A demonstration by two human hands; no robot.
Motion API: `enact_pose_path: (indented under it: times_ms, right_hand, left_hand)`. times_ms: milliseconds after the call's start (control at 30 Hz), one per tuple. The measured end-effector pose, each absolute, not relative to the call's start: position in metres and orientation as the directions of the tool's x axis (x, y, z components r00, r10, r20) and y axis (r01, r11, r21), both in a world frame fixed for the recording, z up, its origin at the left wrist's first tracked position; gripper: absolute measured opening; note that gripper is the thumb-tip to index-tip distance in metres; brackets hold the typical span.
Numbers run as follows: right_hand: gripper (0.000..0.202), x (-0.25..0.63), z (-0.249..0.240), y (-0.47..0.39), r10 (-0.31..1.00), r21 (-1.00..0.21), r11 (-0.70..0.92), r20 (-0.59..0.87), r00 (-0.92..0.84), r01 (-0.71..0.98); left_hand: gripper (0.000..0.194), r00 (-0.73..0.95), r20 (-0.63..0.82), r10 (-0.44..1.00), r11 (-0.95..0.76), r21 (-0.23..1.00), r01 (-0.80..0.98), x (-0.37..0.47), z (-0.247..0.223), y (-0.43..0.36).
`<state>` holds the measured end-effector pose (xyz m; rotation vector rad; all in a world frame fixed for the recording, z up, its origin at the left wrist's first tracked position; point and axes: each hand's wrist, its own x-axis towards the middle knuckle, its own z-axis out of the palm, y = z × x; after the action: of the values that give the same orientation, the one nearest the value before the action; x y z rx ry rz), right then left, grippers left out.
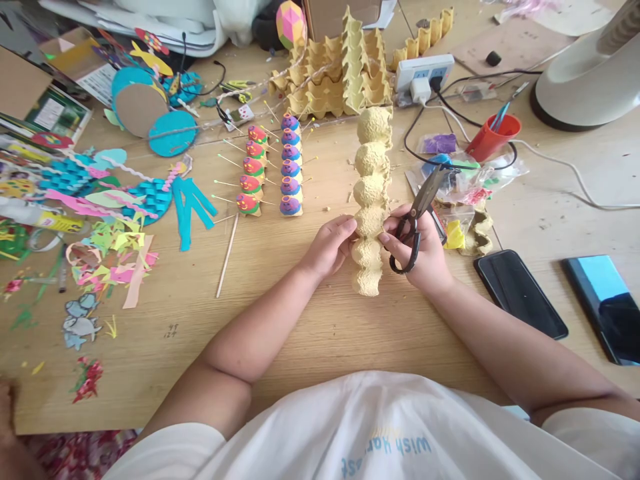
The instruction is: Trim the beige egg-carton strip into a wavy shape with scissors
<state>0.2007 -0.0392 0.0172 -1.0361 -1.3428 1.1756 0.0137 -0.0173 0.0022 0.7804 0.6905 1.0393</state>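
A long yellow egg-carton strip (370, 190), its bumpy cups facing up, is held lengthwise in front of me. My left hand (330, 245) pinches its left edge near the lower cups. On the other side, my right hand (417, 250) has black-handled scissors (416, 217) hooked on its fingers, blades pointing away and up to the right. The thumb and fingertips of that hand also touch the strip's right edge. Left of the strip stand two painted egg-carton caterpillars, a red and green one (253, 167) and a blue and purple one (291, 167), with thin pins stuck in them.
More egg carton (325, 73) lies at the back, near a power strip (425, 70). An orange cup (493, 137) and two phones, one black (520, 293) and one with a lit screen (603, 307), are at the right. Paper scraps (113, 250) and a thin stick (227, 257) lie left.
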Motion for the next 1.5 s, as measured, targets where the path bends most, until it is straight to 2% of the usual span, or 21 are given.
enact_pose_path:
  times_ms: [167, 367, 533, 733, 867, 1000, 1133, 1500]
  right_hand:
    - [0.052, 0.199, 0.018, -0.040, 0.978, -0.987, 0.160, 0.163, -0.132, -0.029]
    - [0.048, 0.198, 0.018, -0.040, 0.974, -0.986, 0.156, 0.165, -0.156, -0.066]
    - [0.053, 0.199, 0.014, -0.037, 0.982, -0.993, 0.114, 0.114, -0.148, -0.012]
    - [0.060, 0.200, 0.013, -0.041, 0.979, -0.980, 0.119, 0.090, -0.181, 0.157]
    - [0.051, 0.202, 0.016, -0.042, 0.975, -0.952, 0.141, 0.086, -0.206, 0.272]
    - [0.039, 0.203, 0.020, -0.043, 0.968, -0.868, 0.176, 0.068, -0.241, 0.465]
    - [0.045, 0.203, 0.026, -0.046, 0.968, -0.755, 0.194, 0.042, -0.249, 0.626]
    - [0.047, 0.200, 0.030, -0.050, 0.957, -0.653, 0.239, 0.035, -0.286, 0.719]
  left_hand:
    - [0.063, 0.361, -0.116, 0.925, 0.301, 0.804, -0.513, 0.016, 0.007, -0.018]
    - [0.052, 0.321, -0.046, 0.946, 0.229, 0.795, -0.561, 0.013, 0.012, -0.016]
    - [0.055, 0.245, -0.026, 0.969, 0.158, 0.828, -0.538, 0.009, 0.007, -0.012]
    - [0.048, 0.149, 0.016, 0.989, 0.074, 0.813, -0.577, 0.009, 0.004, -0.009]
    - [0.048, 0.122, 0.024, 0.992, 0.052, 0.810, -0.585, 0.010, 0.004, -0.009]
    - [0.047, 0.080, 0.035, 0.996, 0.018, 0.814, -0.581, 0.010, 0.006, -0.009]
    - [0.044, 0.061, 0.059, 0.996, -0.015, 0.829, -0.559, 0.008, 0.005, -0.007]
    - [0.047, 0.058, 0.069, 0.996, -0.029, 0.850, -0.527, 0.002, -0.001, -0.002]
